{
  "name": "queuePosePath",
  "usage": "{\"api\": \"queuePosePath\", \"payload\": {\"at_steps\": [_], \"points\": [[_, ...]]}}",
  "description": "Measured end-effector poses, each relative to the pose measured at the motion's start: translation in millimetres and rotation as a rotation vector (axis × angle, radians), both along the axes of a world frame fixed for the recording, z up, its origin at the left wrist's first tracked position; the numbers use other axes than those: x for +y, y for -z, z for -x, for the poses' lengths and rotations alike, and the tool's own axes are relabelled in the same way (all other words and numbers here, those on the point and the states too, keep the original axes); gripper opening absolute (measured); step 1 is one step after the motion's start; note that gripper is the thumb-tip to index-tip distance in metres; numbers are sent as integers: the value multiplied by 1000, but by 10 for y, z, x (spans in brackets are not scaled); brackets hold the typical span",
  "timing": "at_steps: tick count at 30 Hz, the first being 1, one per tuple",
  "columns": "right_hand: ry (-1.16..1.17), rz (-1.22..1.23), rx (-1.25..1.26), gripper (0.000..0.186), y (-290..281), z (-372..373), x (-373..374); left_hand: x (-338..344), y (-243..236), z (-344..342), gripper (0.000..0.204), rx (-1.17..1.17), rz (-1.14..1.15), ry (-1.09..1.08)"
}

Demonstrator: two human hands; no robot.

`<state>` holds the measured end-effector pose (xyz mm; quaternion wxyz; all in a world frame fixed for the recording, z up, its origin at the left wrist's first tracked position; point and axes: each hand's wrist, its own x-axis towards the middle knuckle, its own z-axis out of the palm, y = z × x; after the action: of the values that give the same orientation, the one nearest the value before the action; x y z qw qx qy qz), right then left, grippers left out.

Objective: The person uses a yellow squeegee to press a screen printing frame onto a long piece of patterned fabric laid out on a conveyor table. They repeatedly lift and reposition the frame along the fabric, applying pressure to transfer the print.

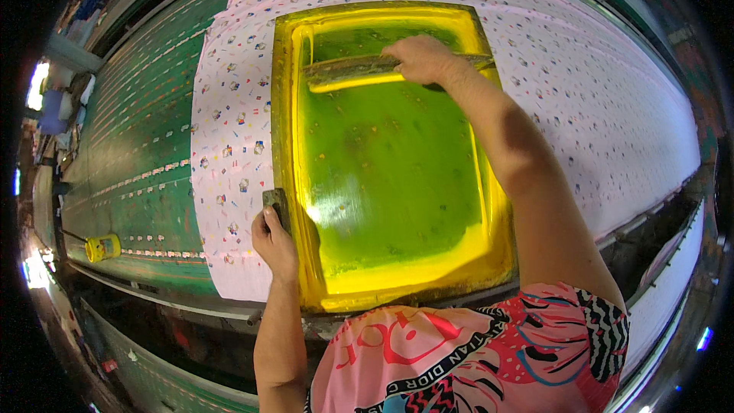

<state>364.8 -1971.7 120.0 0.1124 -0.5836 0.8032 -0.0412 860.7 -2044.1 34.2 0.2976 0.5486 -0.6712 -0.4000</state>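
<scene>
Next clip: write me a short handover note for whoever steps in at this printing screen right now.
Left hand: steadying the left edge of the yellow screen frame.
Right hand: gripping the squeegee at the far end of the screen.
Frame lies flat on the patterned pink fabric, stretched along the green table.
Done: yellow ink pooled along the near edge.
Left: cannot tell whether this pass is finished. A yellow can stands at far left.
</scene>
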Motion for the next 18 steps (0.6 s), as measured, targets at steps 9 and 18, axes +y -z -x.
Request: {"api": "queuePosePath", "payload": {"at_steps": [9, 18], "points": [[-2, -55, -30, 45, 1, -1524, 1209, -14, -88, 79, 55, -126, 35, 65], [-5, -79, -46, 44, -137, -2962, 2248, 94, -225, 49, 49, -139, 66, 144]]}}
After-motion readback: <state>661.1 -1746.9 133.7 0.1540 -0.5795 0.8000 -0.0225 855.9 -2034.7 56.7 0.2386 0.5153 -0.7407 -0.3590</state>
